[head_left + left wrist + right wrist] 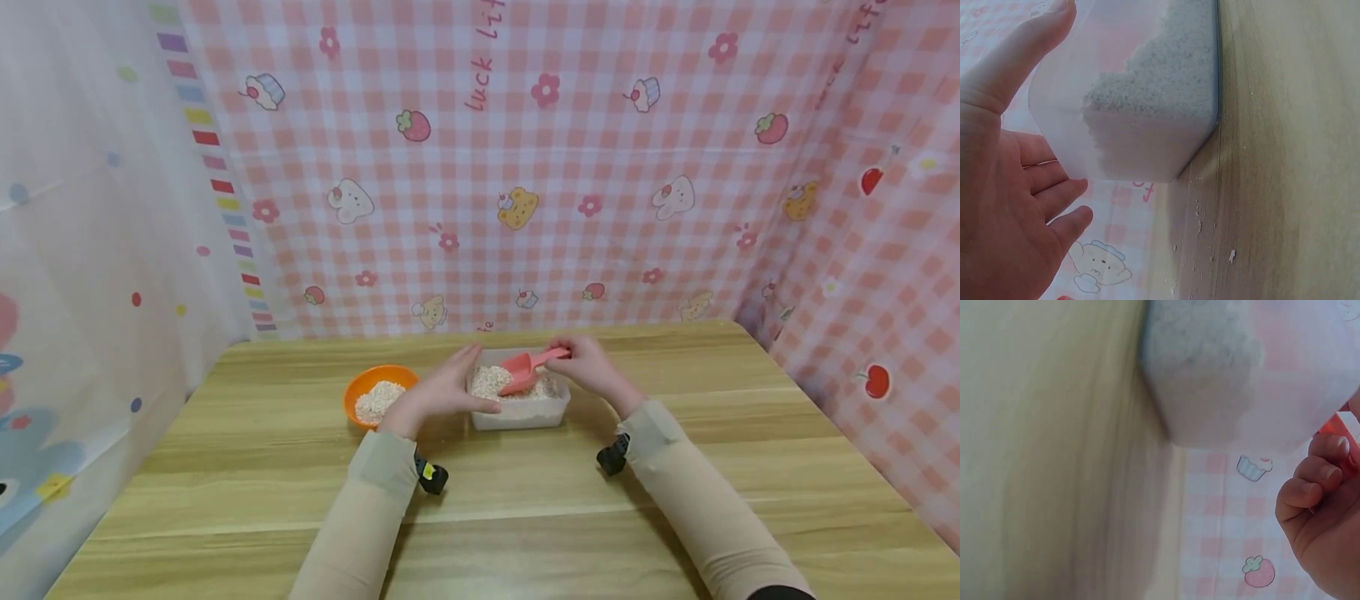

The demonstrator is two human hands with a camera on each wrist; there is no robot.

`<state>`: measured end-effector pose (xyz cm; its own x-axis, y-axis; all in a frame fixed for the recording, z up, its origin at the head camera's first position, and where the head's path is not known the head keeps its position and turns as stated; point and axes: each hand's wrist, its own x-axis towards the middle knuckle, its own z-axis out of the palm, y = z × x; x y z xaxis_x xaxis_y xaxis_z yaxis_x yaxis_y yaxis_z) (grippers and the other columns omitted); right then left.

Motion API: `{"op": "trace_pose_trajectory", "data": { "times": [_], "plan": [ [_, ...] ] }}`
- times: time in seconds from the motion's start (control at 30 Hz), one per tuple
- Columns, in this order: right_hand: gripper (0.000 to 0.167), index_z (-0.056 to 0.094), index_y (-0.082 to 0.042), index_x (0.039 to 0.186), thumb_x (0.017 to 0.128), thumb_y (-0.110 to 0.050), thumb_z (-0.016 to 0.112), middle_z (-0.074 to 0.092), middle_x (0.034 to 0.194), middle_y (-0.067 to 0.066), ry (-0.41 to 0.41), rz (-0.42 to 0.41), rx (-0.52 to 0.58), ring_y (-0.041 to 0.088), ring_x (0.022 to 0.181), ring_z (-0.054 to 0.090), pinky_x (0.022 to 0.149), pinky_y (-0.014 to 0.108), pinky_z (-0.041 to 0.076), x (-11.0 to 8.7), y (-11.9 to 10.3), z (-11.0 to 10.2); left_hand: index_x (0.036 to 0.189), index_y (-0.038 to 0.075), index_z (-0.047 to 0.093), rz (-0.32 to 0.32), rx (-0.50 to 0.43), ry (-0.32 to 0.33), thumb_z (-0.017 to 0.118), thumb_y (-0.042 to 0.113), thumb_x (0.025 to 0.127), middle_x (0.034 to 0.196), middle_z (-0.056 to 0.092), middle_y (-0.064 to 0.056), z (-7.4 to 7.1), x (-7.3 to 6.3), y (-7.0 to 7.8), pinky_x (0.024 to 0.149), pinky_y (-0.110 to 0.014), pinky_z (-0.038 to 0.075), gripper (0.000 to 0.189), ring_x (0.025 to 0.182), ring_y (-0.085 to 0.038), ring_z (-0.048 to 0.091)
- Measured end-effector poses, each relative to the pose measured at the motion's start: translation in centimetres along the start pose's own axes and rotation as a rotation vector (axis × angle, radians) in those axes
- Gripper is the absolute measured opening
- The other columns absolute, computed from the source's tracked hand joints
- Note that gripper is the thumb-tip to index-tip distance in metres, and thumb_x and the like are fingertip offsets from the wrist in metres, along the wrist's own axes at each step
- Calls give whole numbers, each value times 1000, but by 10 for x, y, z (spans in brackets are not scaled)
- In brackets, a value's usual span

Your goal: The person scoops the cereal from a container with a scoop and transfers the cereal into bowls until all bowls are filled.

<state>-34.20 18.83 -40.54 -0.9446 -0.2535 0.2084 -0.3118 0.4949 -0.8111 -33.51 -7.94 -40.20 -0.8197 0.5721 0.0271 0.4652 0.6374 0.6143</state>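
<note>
A translucent plastic tub holds pale oat-like flakes and stands near the table's back. My right hand grips the handle of a pink scoop, whose blade lies in the flakes, tilted down to the left. At the tub's left end is my left hand, its thumb along the front and its fingers toward the back. In the left wrist view, its fairly straight fingertips are right at the tub's corner. The right wrist view shows curled fingers beside the tub, most of the scoop hidden.
Left of the tub, an orange bowl contains a heap of the same flakes, partly behind my left wrist. Loose flakes lie on the wooden table. Patterned cloth hangs behind and at both sides.
</note>
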Motion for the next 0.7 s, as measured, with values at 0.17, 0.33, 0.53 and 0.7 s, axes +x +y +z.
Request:
{"op": "trace_pose_trajectory", "data": {
  "times": [0.17, 0.33, 0.53, 0.7],
  "plan": [
    [16, 67, 4, 98, 85, -4, 64, 56, 70, 4, -1, -14, -32, 13, 57, 42, 51, 23, 36, 5, -5, 8, 155, 6, 15, -1, 11, 8, 81, 49, 74, 161, 10, -10, 1, 2, -1, 116, -42, 17, 114, 146, -25, 13],
    [15, 67, 4, 96, 82, -1, 62, 55, 69, 3, -11, -31, -40, 12, 55, 41, 51, 23, 35, 8, -11, 16, 156, 6, 14, -5, 30, 7, 80, 50, 74, 161, 10, -10, 1, 2, -3, 116, -42, 18, 113, 146, -25, 13],
    [15, 68, 2, 95, 82, -3, 61, 54, 66, 3, -1, -18, -24, 12, 54, 41, 49, 24, 35, 6, -11, 23, 156, 7, 13, -6, 11, 3, 80, 48, 76, 161, 10, -9, 1, 0, -2, 116, -43, 18, 112, 146, -24, 12],
    [16, 68, 1, 96, 83, -4, 61, 53, 66, 2, 0, -1, -17, 12, 54, 40, 49, 24, 35, 4, -12, 21, 155, 6, 14, 3, 15, 5, 80, 46, 77, 161, 10, -11, 0, 0, 0, 116, -43, 19, 110, 146, -26, 13]
  ]
}}
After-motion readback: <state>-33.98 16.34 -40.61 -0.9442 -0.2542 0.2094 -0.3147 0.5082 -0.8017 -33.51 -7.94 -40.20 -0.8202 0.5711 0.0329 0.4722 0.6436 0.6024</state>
